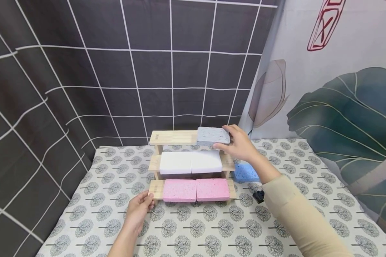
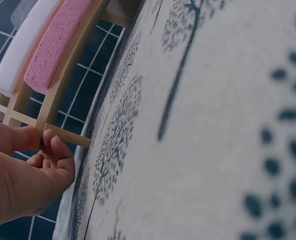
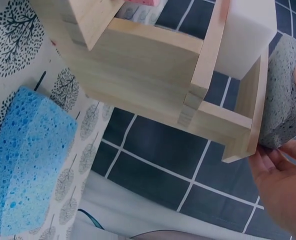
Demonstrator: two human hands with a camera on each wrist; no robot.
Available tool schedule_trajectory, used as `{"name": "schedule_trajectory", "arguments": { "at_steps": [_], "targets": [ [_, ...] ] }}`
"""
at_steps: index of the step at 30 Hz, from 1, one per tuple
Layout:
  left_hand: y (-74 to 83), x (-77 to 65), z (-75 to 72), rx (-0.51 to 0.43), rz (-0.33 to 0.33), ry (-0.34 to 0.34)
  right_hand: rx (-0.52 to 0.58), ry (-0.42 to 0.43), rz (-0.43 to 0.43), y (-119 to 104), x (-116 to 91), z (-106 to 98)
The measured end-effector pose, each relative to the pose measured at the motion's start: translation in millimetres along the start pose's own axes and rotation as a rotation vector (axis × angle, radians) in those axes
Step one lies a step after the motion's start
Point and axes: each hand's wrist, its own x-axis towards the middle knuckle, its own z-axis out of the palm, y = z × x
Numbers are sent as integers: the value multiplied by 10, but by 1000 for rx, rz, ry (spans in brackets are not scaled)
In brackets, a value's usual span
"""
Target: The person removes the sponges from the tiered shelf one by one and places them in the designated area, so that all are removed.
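A three-step wooden rack (image 1: 173, 137) stands on the table. On its top step, at the right end, lies a grey sponge (image 1: 213, 135), which my right hand (image 1: 239, 143) grips by its right side. Two white sponges (image 1: 175, 162) sit side by side on the middle step, and two pink sponges (image 1: 180, 190) on the bottom one. My left hand (image 1: 138, 208) pinches the left end of the bottom step between thumb and fingers. The right wrist view shows the grey sponge (image 3: 284, 95) resting against the top board, fingers around its end.
A blue sponge (image 1: 245, 172) lies on the tree-patterned tablecloth (image 1: 186, 232) right of the rack. Nearer, a small black object (image 1: 258, 196) sits beside my right sleeve. Behind the rack hangs a dark gridded cloth (image 1: 151, 67); a leaf-printed curtain (image 1: 308, 64) hangs at the right.
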Motion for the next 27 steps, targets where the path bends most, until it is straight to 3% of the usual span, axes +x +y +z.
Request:
{"name": "schedule_trajectory", "arguments": {
  "at_steps": [7, 19, 27],
  "targets": [
    [21, -2, 6, -3, -2, 0, 9, 3, -13, 56, -18, -50],
    [17, -16, 15, 8, 1, 3, 31, -9, 79, 257, -125, -170],
    [15, 3, -3, 1, -3, -4, -1, -9, 46, 350, -177, -249]
  ]
}}
